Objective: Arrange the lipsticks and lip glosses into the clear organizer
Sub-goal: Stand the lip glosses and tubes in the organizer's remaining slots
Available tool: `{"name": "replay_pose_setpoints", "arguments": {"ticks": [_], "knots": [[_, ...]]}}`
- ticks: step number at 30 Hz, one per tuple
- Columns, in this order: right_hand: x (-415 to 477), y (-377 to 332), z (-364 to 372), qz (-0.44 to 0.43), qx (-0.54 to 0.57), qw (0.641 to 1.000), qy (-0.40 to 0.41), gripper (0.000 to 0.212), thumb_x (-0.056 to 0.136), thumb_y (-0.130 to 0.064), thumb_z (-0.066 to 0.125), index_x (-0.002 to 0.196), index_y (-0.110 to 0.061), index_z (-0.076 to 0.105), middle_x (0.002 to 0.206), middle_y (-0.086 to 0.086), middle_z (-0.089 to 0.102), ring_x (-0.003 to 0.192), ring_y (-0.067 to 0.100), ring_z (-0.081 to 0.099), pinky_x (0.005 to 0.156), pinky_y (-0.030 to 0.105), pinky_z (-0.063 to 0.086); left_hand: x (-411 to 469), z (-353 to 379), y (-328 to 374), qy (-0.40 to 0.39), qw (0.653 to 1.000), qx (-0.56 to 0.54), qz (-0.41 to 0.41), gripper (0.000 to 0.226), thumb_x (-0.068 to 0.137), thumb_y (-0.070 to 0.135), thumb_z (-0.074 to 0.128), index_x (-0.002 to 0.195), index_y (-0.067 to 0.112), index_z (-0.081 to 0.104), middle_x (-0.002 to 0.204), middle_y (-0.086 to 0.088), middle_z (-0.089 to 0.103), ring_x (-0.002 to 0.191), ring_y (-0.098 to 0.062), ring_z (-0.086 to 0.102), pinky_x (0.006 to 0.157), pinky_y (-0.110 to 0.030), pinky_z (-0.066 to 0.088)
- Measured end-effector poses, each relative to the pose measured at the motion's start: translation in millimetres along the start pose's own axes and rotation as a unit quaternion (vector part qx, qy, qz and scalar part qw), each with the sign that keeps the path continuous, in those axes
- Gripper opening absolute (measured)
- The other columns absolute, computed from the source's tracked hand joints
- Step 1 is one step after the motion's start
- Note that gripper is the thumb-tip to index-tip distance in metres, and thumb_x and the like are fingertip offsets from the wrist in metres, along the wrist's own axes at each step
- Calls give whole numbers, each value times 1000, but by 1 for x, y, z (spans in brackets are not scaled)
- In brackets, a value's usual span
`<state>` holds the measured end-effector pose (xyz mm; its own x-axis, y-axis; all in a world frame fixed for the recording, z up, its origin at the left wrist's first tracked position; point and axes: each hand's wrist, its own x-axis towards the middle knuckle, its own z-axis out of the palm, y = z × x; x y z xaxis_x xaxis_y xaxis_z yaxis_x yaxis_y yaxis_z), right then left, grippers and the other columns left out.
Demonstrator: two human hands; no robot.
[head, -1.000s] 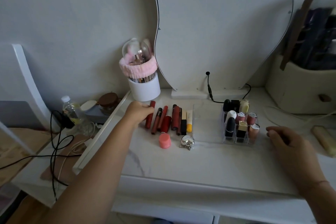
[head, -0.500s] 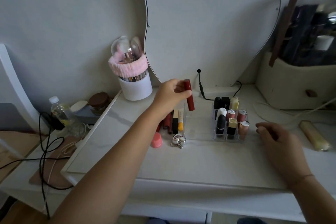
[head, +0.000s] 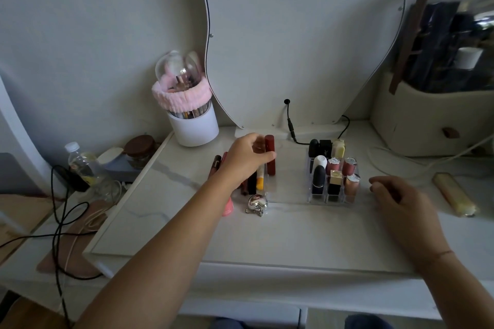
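Lip gloss tube (head: 270, 154): a dark red tube, held upright by the left hand (head: 247, 159), just left of the clear organizer (head: 310, 195); its lower end is near the tabletop, contact cannot be told.
Left hand: closed around the red tube, thumb laid across its front, fingers behind it.
Right hand (head: 401, 204): rested on the table just right of the organizer, fingers loosely curled, nothing gripped.
Loose row (head: 256, 181): several tubes lying flat left of the organizer, partly hidden under the left hand; a yellow-tipped one and a black one can be made out.
Pink item (head: 227, 207): seen beside the left forearm, left of the organizer's front edge.
Silver charm (head: 257, 204): lying just left of the organizer's front corner.
Organizer contents: upright lipsticks (head: 332, 168) filling the right-hand compartments; the left part is seen bare.
Brush holder (head: 193, 125): white cup with pink band, behind and left of the organizer.
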<state>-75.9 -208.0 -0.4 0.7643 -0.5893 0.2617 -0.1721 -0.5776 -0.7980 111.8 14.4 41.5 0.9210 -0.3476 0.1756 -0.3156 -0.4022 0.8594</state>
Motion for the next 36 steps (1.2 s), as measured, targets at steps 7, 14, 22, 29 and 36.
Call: {"name": "replay_pose_setpoints", "arguments": {"ticks": [7,14,22,29,36], "knots": [[0,-1,0,5,7,1000,8,21,91,-24,51,104,-19,67,88,-1,65,81,16,57,64,27,38,-7,-19,-4,-22,999,-35,8,38,73,16,77,109,16,64,100,-1,69,85,-9,65,82,-22,51],[-1,-3,-1,-2,-2,1000,10,22,91,-23,51,105,-17,67,89,1,64,81,17,55,63,28,37,3,-82,-42,127,989,5,-71,26,76,9,73,101,12,67,92,-3,68,84,-12,61,74,-18,45],[-1,-3,-2,-3,-8,1000,-1,24,93,-23,50,109,-15,65,92,1,62,82,16,54,62,25,38,8,-76,-74,94,976,117,-159,34,70,16,79,100,4,70,98,-9,69,93,-22,64,92,-35,50],[-1,-2,-2,-4,-7,1000,1,23,92,-22,51,108,-15,66,90,2,63,79,15,54,61,20,37,9,-74,-59,72,968,161,-175,32,65,4,66,47,10,40,50,-5,34,53,-20,36,53,-27,26],[2,0,0,-1,-4,1000,-2,23,92,-22,52,108,-14,66,92,2,65,83,17,56,62,20,38,2,-95,11,109,980,-163,-34,10,83,6,64,77,11,69,75,-4,64,72,-13,61,69,-21,55]]}}
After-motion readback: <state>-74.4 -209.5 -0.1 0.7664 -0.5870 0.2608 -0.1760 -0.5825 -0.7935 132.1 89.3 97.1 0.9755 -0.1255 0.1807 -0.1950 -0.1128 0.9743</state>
